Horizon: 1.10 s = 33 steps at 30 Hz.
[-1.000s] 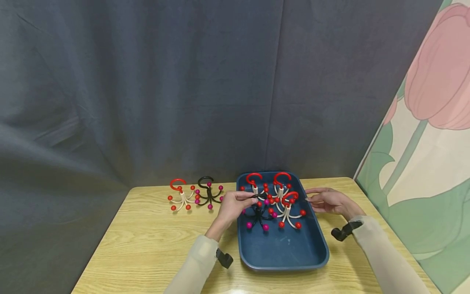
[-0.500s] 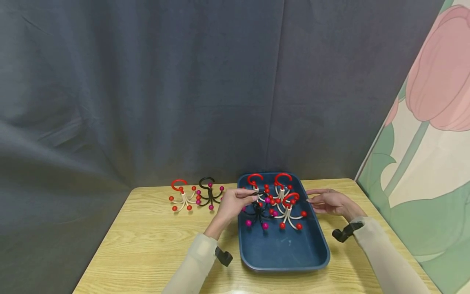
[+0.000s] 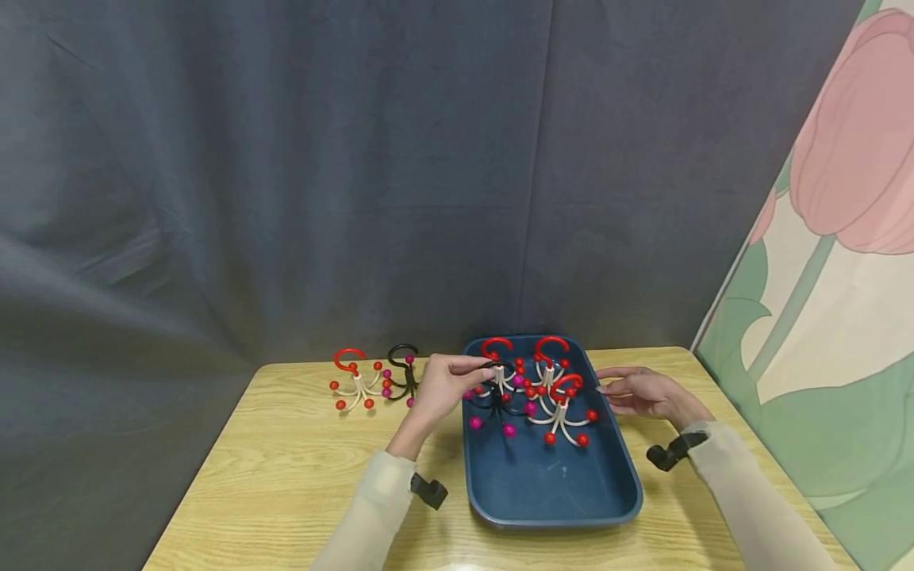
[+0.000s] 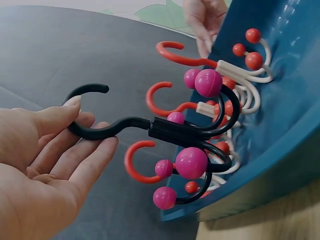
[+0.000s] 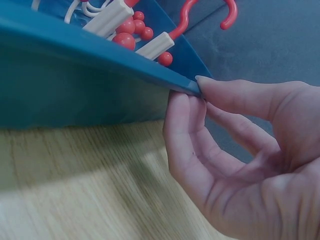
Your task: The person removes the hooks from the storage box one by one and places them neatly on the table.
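Left hand (image 3: 441,388) pinches curled end of black hook (image 4: 171,131) between thumb and fingers; black hook over blue tray (image 3: 553,484), close to three white hooks (image 3: 562,411), contact unclear. Right hand (image 3: 646,395) pinches right rim of tray, seemingly steadying it. Step in hand: apparently moving black hook at tray; whether into or out, can't tell. Next move likely calls for keeping its prongs from snagging. Second black hook (image 3: 409,376), white-and-red hook (image 3: 357,384) on tabletop (image 3: 286,460), left of tray.

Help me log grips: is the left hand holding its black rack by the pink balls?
No, the left hand grips the black rack by its curved hook, clear of the pink balls.
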Motion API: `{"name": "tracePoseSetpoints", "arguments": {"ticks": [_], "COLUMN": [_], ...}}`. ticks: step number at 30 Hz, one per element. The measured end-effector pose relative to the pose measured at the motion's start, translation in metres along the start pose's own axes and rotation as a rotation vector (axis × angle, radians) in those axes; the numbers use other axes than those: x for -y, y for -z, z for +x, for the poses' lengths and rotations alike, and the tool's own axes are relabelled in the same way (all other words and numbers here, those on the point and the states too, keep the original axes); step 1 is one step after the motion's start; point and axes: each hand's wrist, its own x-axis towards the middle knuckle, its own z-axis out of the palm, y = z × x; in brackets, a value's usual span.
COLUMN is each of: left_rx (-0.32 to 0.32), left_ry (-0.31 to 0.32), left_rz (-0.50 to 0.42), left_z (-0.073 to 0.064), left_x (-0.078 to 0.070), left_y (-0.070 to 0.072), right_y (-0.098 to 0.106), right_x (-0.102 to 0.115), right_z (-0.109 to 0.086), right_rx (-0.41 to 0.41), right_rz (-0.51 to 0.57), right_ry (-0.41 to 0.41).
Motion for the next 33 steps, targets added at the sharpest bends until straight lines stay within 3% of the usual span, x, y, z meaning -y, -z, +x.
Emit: {"name": "tracePoseSetpoints", "arguments": {"ticks": [15, 27, 33], "left_rx": [-0.046, -0.1, -0.129], "left_ry": [-0.077, -0.043, 0.003], "left_rz": [-0.005, 0.032, 0.032], "left_z": [-0.008, -0.018, -0.025], "left_x": [-0.02, -0.022, -0.018], "left_y": [0.036, 0.07, 0.086], "right_y": [0.003, 0.003, 0.004], "right_x": [0.001, 0.001, 0.002], "right_z": [0.0, 0.0, 0.0], "right_rx": [-0.008, -0.008, 0.005], "right_rz": [0.017, 0.015, 0.023], "right_ry": [-0.003, -0.008, -0.01]}}
